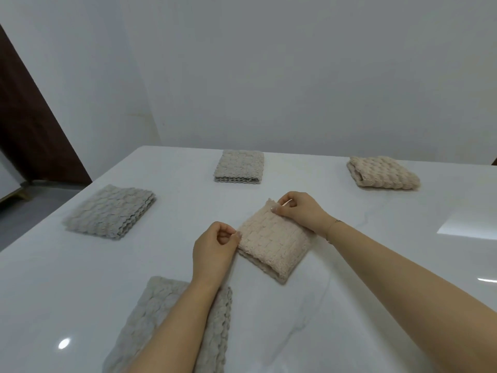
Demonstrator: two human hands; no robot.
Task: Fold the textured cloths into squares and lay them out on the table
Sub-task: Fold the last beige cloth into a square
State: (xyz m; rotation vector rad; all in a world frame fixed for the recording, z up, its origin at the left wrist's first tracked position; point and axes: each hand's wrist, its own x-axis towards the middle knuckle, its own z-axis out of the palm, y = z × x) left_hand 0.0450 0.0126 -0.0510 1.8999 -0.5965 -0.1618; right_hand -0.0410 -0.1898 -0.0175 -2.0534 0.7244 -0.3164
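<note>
A beige textured cloth (pixel 271 243) lies folded into a square in the middle of the white table (pixel 376 265). My right hand (pixel 298 210) pinches its far corner. My left hand (pixel 215 244) pinches its left corner with thumb and fingertips. Folded squares lie around it: a grey cloth (pixel 111 211) at the left, a grey cloth (pixel 239 166) at the far middle, a beige cloth (pixel 383 172) at the far right. A larger grey cloth (pixel 150 319) lies near me, partly hidden under my left forearm.
The table's left edge runs diagonally past the left grey cloth, with floor and a dark door (pixel 32 125) beyond. A plain wall (pixel 295 76) stands behind the far edge. Bare glossy tabletop stretches to the right.
</note>
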